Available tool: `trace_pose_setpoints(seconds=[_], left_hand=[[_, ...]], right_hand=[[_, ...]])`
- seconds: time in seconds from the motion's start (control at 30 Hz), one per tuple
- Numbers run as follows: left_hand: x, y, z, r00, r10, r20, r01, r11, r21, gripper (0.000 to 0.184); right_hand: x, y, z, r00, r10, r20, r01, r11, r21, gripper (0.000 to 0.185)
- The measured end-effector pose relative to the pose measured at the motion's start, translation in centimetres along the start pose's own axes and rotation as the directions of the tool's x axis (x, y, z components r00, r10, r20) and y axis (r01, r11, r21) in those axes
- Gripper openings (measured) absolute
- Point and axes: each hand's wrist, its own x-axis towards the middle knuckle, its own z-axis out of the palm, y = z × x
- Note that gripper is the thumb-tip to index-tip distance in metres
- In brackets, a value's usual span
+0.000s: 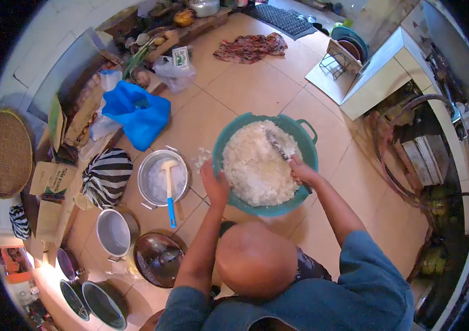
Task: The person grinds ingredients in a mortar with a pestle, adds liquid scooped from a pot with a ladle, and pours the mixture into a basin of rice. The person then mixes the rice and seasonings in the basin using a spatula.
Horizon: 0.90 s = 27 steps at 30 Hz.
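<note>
A green plastic basin (267, 211) on the tiled floor is heaped with white grains that look like cooked rice (256, 160). My left hand (214, 182) is against the basin's left side, fingers stretched along the rim and thumb apart from them. In my right hand (303, 172), closed around its handle, is a long dark paddle-like tool (276, 143) with white bits stuck to it. Its far end lies on the rice; its exact kind is unclear. Left of the basin, a metal pot (141, 185) holds some white rice and a wooden spatula (170, 179) with a blue handle.
Some spilled grains (202, 158) dot the floor beside my left hand. Another metal pot (114, 234), a dark round lid or bowl (158, 259), a striped bundle (107, 176) and a blue bag (135, 113) stand leftward. A crumpled cloth (251, 47) lies ahead; a white-tiled counter (378, 71) is right.
</note>
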Motion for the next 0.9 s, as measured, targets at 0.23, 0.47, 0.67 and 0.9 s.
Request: trace_pose_setpoints(seconds=[0.23, 0.47, 0.67, 0.9], left_hand=[[-0.9, -3.3, 1.2, 0.947, -0.310, 0.087, 0.320, 0.938, -0.134, 0.050], [-0.5, -2.3, 0.4, 0.970, -0.184, 0.160, 0.193, 0.980, -0.039, 0.055], [-0.5, -2.3, 0.0, 0.953, -0.156, 0.259, 0.149, 0.988, 0.046, 0.065], [-0.5, -2.4, 0.2, 0.968, -0.056, 0.244, 0.043, 0.997, 0.058, 0.070]], right_hand=[[-2.1, 8.8, 6.0, 0.848, -0.506, 0.155, 0.507, 0.692, -0.513, 0.042], [-13.9, -4.6, -3.2, 0.965, -0.262, 0.009, 0.109, 0.370, -0.923, 0.032], [-5.1, -4.5, -3.8, 0.934, -0.338, -0.113, -0.003, 0.309, -0.951, 0.020], [4.8, -2.7, -0.1, 0.838, -0.543, -0.045, 0.215, 0.405, -0.889, 0.020]])
